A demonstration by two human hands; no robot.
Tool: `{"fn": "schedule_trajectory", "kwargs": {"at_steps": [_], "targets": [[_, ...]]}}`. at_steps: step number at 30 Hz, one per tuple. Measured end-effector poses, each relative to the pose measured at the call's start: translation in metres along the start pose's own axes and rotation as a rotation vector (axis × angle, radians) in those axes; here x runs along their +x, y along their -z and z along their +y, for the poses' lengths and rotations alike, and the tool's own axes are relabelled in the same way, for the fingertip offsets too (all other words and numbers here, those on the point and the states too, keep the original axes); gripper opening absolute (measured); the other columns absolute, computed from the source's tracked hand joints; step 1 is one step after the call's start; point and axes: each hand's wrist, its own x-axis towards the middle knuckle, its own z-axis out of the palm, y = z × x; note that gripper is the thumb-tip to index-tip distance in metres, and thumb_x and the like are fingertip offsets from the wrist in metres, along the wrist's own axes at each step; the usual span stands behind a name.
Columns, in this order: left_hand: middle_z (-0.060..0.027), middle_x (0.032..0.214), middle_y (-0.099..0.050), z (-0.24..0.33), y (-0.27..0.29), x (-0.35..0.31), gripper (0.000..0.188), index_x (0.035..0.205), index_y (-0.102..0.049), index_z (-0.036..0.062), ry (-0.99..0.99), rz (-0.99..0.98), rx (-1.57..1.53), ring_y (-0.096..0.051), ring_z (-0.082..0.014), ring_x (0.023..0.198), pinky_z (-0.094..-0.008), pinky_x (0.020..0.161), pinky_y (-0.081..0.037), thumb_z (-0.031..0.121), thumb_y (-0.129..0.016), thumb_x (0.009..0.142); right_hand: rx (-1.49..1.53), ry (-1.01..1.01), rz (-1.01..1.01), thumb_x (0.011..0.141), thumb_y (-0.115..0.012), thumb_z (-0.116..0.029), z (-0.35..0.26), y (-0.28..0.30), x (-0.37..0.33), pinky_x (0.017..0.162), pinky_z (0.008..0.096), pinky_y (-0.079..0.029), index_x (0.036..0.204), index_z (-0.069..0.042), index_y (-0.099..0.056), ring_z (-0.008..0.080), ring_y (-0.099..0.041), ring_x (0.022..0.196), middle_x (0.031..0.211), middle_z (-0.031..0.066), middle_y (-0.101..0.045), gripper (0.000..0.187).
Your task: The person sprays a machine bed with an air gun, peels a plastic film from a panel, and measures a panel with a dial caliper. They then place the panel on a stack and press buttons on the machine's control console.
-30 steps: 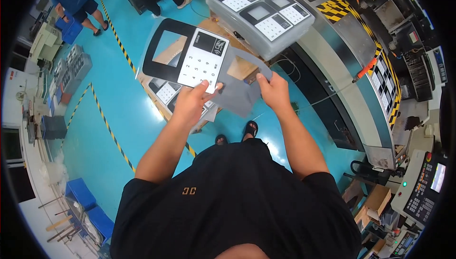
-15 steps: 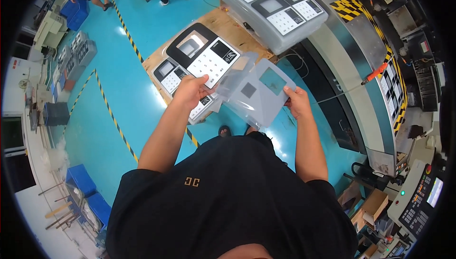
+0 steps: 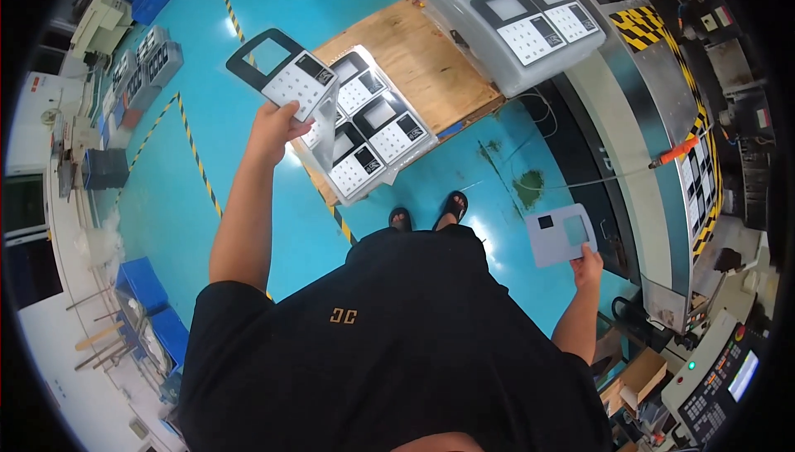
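While the right hand (image 3: pixel 588 266) pinches the grey panel (image 3: pixel 550 246), the left hand (image 3: pixel 277 130) — nearer the low stack (image 3: pixel 386 132) — pinches the keypad panel (image 3: pixel 291 81).

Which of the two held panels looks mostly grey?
The grey panel in the right hand; the left hand holds a black-and-white panel.

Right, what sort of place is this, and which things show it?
Probably a factory workshop: there's a machine control panel with buttons, a thick stack of printed keypad overlays, and yellow-and-black striped floor tape.
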Motion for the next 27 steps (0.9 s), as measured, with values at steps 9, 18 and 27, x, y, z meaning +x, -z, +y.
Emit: {"fn": "schedule_trajectory", "kwargs": {"at_steps": [9, 18, 27], "targets": [[-0.0245, 0.116, -0.061, 0.043, -0.018, -0.028, 0.041, 0.129, -0.043, -0.0089, 0.064, -0.201, -0.326, -0.070, -0.0361, 0.091, -0.0357, 0.069, -0.063, 0.012, -0.053, 0.095, -0.078, -0.154, 0.095, 0.093, -0.064, -0.021, 0.042, -0.014, -0.010, 0.053, 0.0309, -0.056, 0.106, -0.010, -0.056, 0.0147, -0.063, 0.063, 0.082, 0.0037, -0.064, 0.019], [-0.0189, 0.120, -0.059, -0.137, 0.074, 0.122, 0.035, 0.129, -0.044, -0.0005, 0.284, -0.214, -0.461, -0.065, -0.0346, 0.099, -0.0429, 0.080, -0.059, 0.009, -0.051, 0.096, -0.287, -0.244, 0.183, 0.093, -0.061, -0.022, 0.014, 0.000, -0.047, 0.047, 0.0305, -0.054, 0.109, -0.007, -0.058, 0.0163, -0.061, 0.059, 0.080, 0.0068, -0.063, 0.022], [-0.0142, 0.089, -0.058, -0.318, 0.034, 0.110, 0.053, 0.129, -0.036, 0.0052, 0.497, 0.244, -0.524, -0.064, -0.0260, 0.071, -0.0396, 0.055, -0.054, 0.005, -0.062, 0.082, -0.587, -0.184, 0.057, 0.091, -0.063, -0.023, -0.023, -0.058, -0.064, 0.050, 0.0296, -0.055, 0.107, -0.003, -0.059, 0.0156, -0.060, 0.060, 0.081, 0.0077, -0.062, 0.025]]}}
